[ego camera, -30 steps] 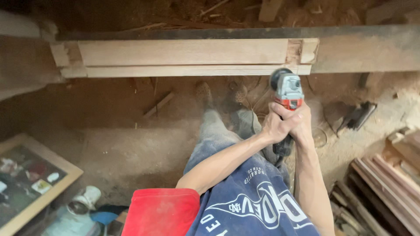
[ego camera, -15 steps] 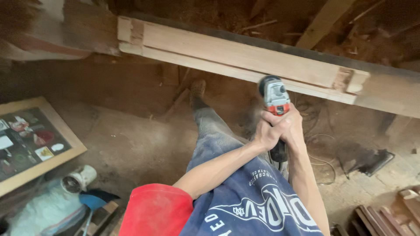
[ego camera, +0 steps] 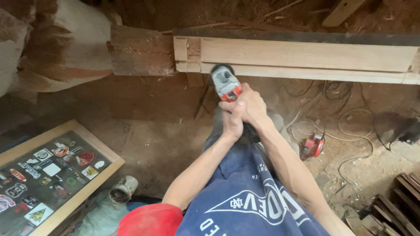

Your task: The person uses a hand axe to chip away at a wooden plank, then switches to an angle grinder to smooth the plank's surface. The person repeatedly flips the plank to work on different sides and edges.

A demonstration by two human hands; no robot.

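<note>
- Head view: a grey and red handheld angle grinder (ego camera: 225,84) is clamped by both hands, left hand (ego camera: 232,120) beneath right hand (ego camera: 251,106).
- The grinder's disc end is set against the lower left edge of the long pale wooden beam (ego camera: 302,59), lying directly ahead; beam axis runs left-right.

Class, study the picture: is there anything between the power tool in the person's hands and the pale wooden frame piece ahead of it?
Nothing visible. Both hands, left hand and right hand, grip the grinder, and its blurred head sits right at the lower edge of the pale wooden frame piece, with no object between them.
</note>
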